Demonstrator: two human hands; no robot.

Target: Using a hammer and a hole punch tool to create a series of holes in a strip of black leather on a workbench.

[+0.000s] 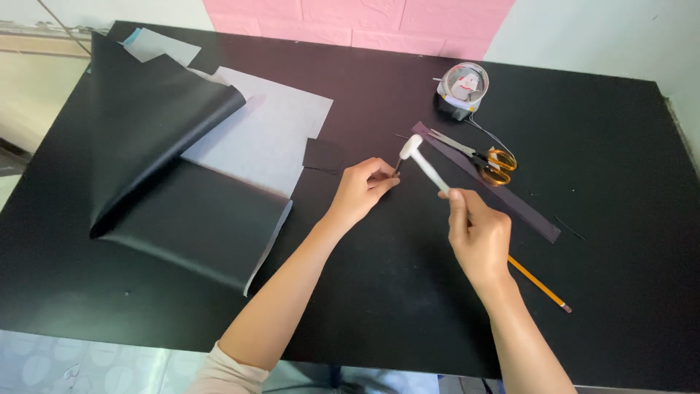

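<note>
Two hands working with a small white mallet over a black surface.
Black sheet curls far left; right hand is closed round the mallet handle; left hand pinches a thin dark pin under its head; scissors lie just beyond.

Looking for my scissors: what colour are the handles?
Orange, on the scissors right of the right hand; head view.

Both forearms reach toward twelve o'clock. The left hand pinches, fingertips together; the right hand is fisted, thumb up.
</note>
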